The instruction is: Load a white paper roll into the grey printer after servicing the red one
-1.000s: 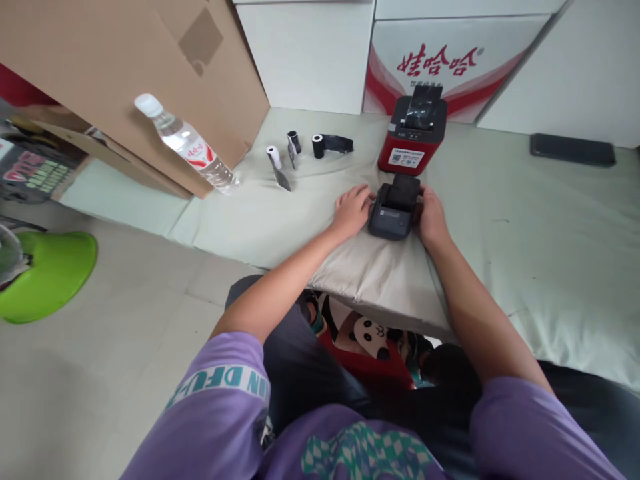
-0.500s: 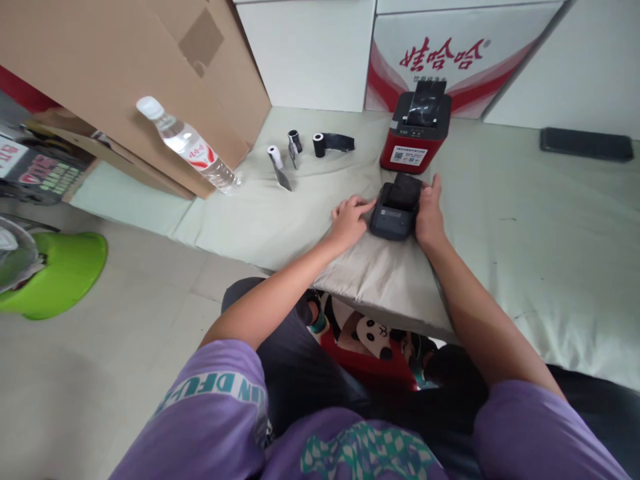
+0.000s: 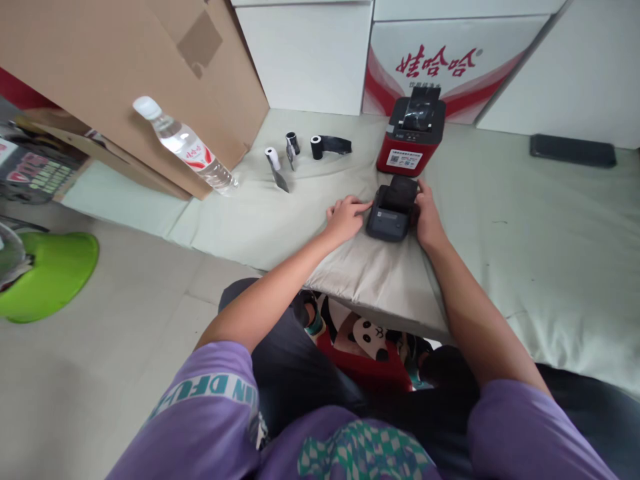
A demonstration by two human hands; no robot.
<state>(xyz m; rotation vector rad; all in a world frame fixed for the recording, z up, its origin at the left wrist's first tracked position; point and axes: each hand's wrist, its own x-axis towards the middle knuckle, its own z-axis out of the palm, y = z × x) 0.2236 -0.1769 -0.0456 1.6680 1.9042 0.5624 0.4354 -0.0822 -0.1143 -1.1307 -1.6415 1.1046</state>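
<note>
A small dark grey printer (image 3: 389, 215) with its lid raised sits on a pale green mat (image 3: 525, 220). My right hand (image 3: 427, 217) grips its right side. My left hand (image 3: 344, 217) lies flat on the mat, its fingertips touching the printer's left edge. Just behind stands a red printer (image 3: 411, 137) with a black top. Farther left lie a white paper roll (image 3: 272, 158) and two black rolls (image 3: 317, 146), one with a strip unwound.
A clear water bottle (image 3: 186, 149) leans against a big cardboard box (image 3: 125, 73). White cabinets (image 3: 310, 53) and a red-and-white carton (image 3: 445, 63) line the back. A black flat device (image 3: 573, 149) lies far right; a green object (image 3: 47, 273) sits on the floor left.
My left hand has slid off the printer's left side and now lies flatter on the mat beside it. My right hand keeps its grip.
</note>
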